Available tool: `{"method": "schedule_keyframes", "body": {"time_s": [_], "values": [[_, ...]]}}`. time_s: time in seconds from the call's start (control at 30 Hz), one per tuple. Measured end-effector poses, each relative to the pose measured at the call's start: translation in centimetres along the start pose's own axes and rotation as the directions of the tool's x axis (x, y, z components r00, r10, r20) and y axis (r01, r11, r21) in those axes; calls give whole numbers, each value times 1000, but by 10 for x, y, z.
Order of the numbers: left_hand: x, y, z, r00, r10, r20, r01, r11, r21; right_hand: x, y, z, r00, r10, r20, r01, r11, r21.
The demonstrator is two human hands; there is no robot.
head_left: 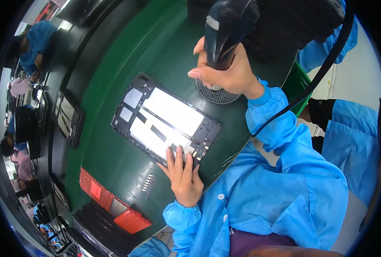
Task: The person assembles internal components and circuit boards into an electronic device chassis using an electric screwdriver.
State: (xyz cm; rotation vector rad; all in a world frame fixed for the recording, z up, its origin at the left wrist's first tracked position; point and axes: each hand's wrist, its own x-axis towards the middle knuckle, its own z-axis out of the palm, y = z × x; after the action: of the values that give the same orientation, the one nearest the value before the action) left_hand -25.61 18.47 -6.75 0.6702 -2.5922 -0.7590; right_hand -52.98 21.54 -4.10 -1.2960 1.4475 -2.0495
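Observation:
An opened tablet [173,112] lies tilted on the green tabletop, its black frame around large white battery panels and thin dark strips. My left hand [184,177] rests on its near edge, fingers stretched out flat, holding nothing. Off to the upper right, my right hand [231,75] is wrapped around the narrow part of a black gun-shaped handheld device [229,25]. Under that hand shows part of a round grey perforated disc [218,95]; whether it joins the device I cannot tell. Just left of my left hand lies a small strip of light pieces [148,183].
Red bubble-wrap pouches [132,219] lie at the front left by a black stack [98,225]. Another dark pile [280,30] stands at the far right. A black cable [314,83] crosses my right sleeve. Other tablets [68,120] line the left; people in blue are around.

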Motion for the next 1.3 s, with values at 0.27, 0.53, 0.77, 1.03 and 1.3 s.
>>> {"method": "schedule_keyframes", "body": {"time_s": [0.27, 0.53, 0.77, 1.03, 1.3], "values": [[1, 1, -2, 1000, -31, -3, 31, 999, 33, 1, 5, 3, 1000, 1, -1, -1, 1000, -6], [-29, -22, -51, 936, -226, -270, 257, 962, 87, 2, 3, -18, 999, -31, -11, 30, 996, -82], [-39, -52, -78, 729, -632, -263, 624, 771, -125, 10, 9, -26, 995, -87, 48, 93, 985, -144], [-52, -85, -89, 797, -598, -77, 578, 794, -186, 19, -22, 5, 991, -125, 41, 125, 992, 17], [-25, -101, -100, 810, -581, 81, 585, 792, -172, 33, -37, 52, 967, -185, 174, 153, 971, 182]]}}
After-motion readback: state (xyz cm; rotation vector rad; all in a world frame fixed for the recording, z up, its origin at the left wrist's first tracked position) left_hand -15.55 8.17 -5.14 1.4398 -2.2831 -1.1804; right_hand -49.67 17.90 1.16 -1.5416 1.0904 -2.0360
